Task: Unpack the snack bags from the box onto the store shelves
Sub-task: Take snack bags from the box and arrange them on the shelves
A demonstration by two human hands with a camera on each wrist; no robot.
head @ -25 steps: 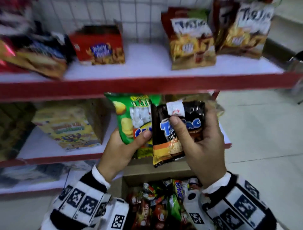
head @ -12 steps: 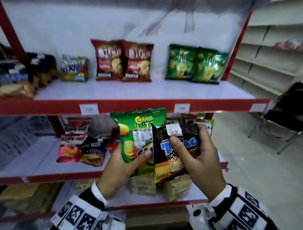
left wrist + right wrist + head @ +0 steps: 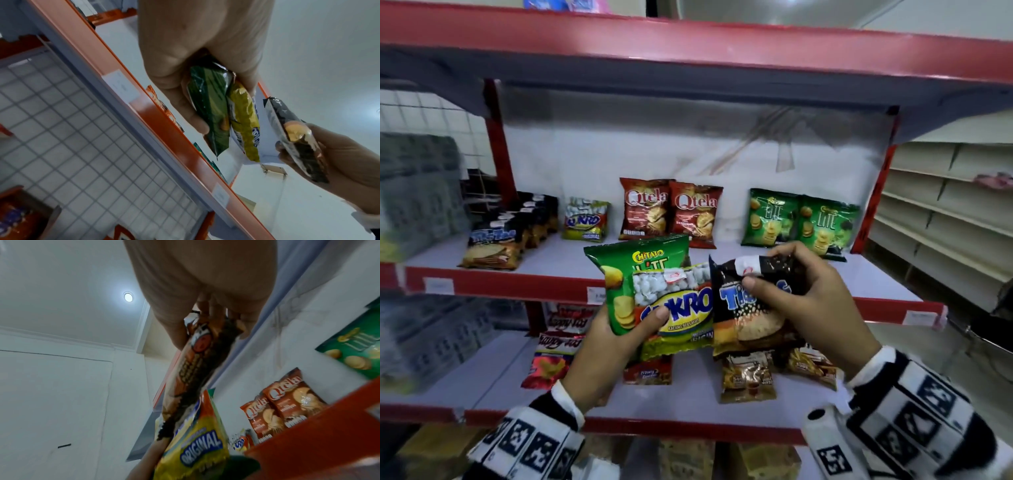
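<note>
**Bags up at the snack shelf now**

Bags are in both of my hands. My left hand point(image 3: 606, 346) holds two at once: the green Chitato bag point(image 3: 619, 270) at the back and the yellow Sukro bag point(image 3: 674, 308) in front. My thumb presses on the front and my other fingers curl round behind. My right hand point(image 3: 815, 308) holds the black Tic Tac bag point(image 3: 750, 322), with the thumb on the front and the fingers bent over the top edge.

A second ago I was looking down and the box was under my hands. Now my view has come up and the box is gone from sight. The middle shelf point(image 3: 558, 260) is right in front of me. The black bag has also pulled a bit away from the other two and tilted.

I think this means the picking part is done and the putting part is next. The shelf has matching friends waiting: a row of black Tic Tac bags point(image 3: 493, 243) at the left, one Sukro bag on the shelf point(image 3: 585, 221) beside them, two red Qtela bags point(image 3: 671, 212), and green Lite bags point(image 3: 801, 222) at the right. None of my three bags touch the shelf yet
</note>
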